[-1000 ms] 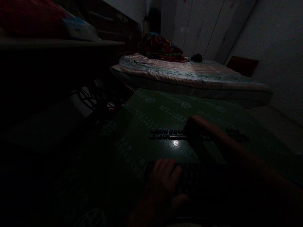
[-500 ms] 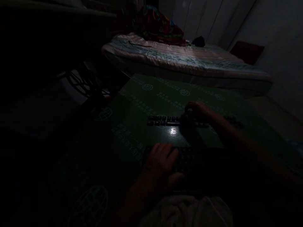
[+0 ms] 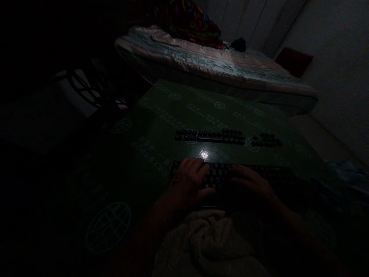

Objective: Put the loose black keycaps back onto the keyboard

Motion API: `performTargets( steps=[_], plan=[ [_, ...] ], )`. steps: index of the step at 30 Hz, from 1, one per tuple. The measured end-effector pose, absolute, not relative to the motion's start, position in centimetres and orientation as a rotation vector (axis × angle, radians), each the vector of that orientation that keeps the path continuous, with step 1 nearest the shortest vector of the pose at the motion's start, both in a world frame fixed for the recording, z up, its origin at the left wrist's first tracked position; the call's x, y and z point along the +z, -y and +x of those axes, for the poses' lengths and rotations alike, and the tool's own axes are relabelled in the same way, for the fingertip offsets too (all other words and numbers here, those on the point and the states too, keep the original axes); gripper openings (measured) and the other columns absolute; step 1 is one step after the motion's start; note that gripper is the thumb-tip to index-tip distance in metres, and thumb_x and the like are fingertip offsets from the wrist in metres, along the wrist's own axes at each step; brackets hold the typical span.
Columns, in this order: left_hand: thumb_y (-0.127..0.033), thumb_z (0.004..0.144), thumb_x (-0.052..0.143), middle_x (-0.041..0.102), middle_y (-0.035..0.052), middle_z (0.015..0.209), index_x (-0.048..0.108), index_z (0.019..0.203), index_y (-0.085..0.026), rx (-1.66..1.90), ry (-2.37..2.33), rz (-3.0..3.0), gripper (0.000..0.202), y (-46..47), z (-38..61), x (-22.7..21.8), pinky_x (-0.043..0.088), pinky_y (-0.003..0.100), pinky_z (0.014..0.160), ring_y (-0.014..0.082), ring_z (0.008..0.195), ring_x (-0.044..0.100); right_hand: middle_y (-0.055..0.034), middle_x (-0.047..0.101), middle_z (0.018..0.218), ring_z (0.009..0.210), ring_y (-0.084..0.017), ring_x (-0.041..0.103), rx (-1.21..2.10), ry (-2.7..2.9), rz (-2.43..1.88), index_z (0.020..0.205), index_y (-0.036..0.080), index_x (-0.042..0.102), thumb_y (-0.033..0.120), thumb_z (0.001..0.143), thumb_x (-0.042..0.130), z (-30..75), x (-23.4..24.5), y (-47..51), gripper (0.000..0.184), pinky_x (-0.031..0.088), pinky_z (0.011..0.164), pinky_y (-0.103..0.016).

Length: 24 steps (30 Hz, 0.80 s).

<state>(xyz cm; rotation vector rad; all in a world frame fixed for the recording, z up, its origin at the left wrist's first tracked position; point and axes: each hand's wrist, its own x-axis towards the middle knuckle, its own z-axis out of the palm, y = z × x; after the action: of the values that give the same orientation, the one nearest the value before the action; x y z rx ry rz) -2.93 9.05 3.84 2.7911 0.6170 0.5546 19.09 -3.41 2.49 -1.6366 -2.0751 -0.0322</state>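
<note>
A dark computer keyboard (image 3: 276,172) lies across the near side of the green table. My left hand (image 3: 188,181) rests on its left part, fingers spread and thumb apart, holding nothing. Over the keyboard's middle is my right hand (image 3: 252,186), fingers curled together and pointing left; deep shadow hides the fingertips and anything they hold. Beyond the keyboard, loose black keycaps (image 3: 233,137) lie in rows, with a long space bar (image 3: 210,136) among them. A smaller group of keycaps (image 3: 267,139) sits to the right.
The green table (image 3: 155,115) carries printed globes and lettering. A wrinkled cloth (image 3: 198,242) lies at the near edge. Behind stands a bed (image 3: 219,63) with a dark red blanket (image 3: 190,25). A dark wheel-like frame (image 3: 86,88) is at left. The room is very dim.
My right hand has moved from above the loose keycaps back toward me, onto the keyboard. My left hand stays on the keyboard. The view has shifted slightly.
</note>
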Motion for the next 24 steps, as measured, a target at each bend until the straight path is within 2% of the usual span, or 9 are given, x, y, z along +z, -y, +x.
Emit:
performTargets(
  steps=[3, 7, 16, 20, 24],
  plan=[
    [-0.044, 0.072, 0.073, 0.057, 0.0162, 0.119, 0.056, 0.116, -0.010, 0.548, -0.609, 2.798, 0.058, -9.0, -3.0, 3.8, 0.040, 0.046, 0.095, 0.0309, 0.109, 0.052, -0.0067, 0.064, 0.120, 0.115, -0.023, 0.059, -0.166, 2.044, -1.638, 0.108, 0.028, 0.065, 0.027, 0.089, 0.051, 18.2, 1.0, 4.4, 0.024, 0.056, 0.089, -0.040],
    [-0.044, 0.072, 0.073, 0.057, 0.0151, 0.118, 0.056, 0.115, -0.011, 0.525, -0.621, 2.798, 0.057, -8.9, -2.9, 3.8, 0.040, 0.045, 0.095, 0.0306, 0.108, 0.052, -0.0087, 0.063, 0.123, 0.125, -0.024, 0.051, -0.257, 2.088, -1.588, 0.107, 0.024, 0.065, 0.024, 0.089, 0.052, 18.0, -0.2, 4.7, 0.022, 0.050, 0.098, -0.044],
    [-0.046, 0.074, 0.071, 0.058, 0.0148, 0.116, 0.056, 0.115, -0.011, 0.499, -0.637, 2.786, 0.056, -8.8, -2.9, 4.4, 0.040, 0.045, 0.094, 0.0306, 0.108, 0.052, -0.0119, 0.065, 0.118, 0.121, -0.024, 0.054, -0.314, 2.117, -1.513, 0.104, 0.021, 0.065, 0.023, 0.090, 0.051, 17.6, 0.5, 4.1, 0.020, 0.052, 0.092, -0.043],
    [-0.045, 0.073, 0.072, 0.058, 0.0144, 0.116, 0.056, 0.116, -0.012, 0.522, -0.636, 2.782, 0.056, -8.7, -2.9, 4.2, 0.041, 0.045, 0.094, 0.0304, 0.108, 0.052, -0.0095, 0.065, 0.118, 0.119, -0.023, 0.055, -0.300, 2.108, -1.540, 0.106, 0.024, 0.065, 0.023, 0.091, 0.048, 17.4, 0.8, 4.1, 0.023, 0.053, 0.092, -0.043],
    [-0.046, 0.074, 0.071, 0.058, 0.0136, 0.116, 0.055, 0.115, -0.013, 0.507, -0.637, 2.776, 0.055, -8.7, -2.9, 4.2, 0.040, 0.045, 0.094, 0.0303, 0.108, 0.053, -0.0115, 0.065, 0.117, 0.119, -0.023, 0.055, -0.311, 2.110, -1.515, 0.103, 0.021, 0.065, 0.022, 0.093, 0.045, 17.1, 1.0, 4.2, 0.023, 0.052, 0.092, -0.042]
  ],
)
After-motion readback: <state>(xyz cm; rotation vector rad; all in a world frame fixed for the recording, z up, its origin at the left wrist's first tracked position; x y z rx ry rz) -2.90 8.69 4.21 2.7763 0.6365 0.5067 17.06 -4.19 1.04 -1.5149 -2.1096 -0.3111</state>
